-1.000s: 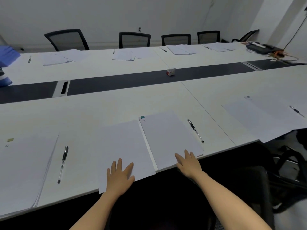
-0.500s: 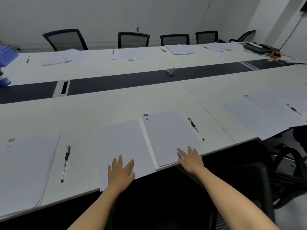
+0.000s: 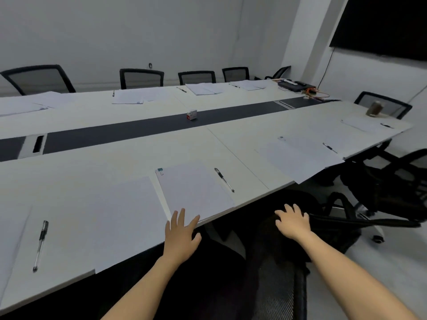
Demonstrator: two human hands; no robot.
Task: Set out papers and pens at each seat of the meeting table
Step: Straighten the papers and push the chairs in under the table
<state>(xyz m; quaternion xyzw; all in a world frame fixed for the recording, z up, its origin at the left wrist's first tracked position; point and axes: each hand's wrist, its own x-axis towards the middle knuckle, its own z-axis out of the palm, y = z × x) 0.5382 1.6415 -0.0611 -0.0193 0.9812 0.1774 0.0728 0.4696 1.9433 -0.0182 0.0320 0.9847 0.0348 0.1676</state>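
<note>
At the table's near edge lie a loose white sheet (image 3: 126, 218) and, to its right, a clipped stack of paper (image 3: 194, 192) with a teal binder clip (image 3: 160, 170) at its top left. A black pen (image 3: 224, 180) lies just right of the stack. My left hand (image 3: 182, 234) is open, fingers spread, at the near edge by the stack's lower left corner. My right hand (image 3: 292, 221) is open, off the table, resting on the black chair back (image 3: 277, 245) below the edge. Another pen (image 3: 41, 244) lies at the seat to the left.
More papers (image 3: 298, 155) with a pen (image 3: 330, 148) lie at the seat to the right, overhanging the white table (image 3: 104, 162). A small red and white box (image 3: 191, 114) sits on the dark centre strip. Black chairs (image 3: 141, 78) line the far side; another chair (image 3: 392, 188) stands at right.
The view has swung right. My right hand has left the clipped stack and dropped onto the chair back; my left hand has moved right, from the loose sheet to the stack's corner.
</note>
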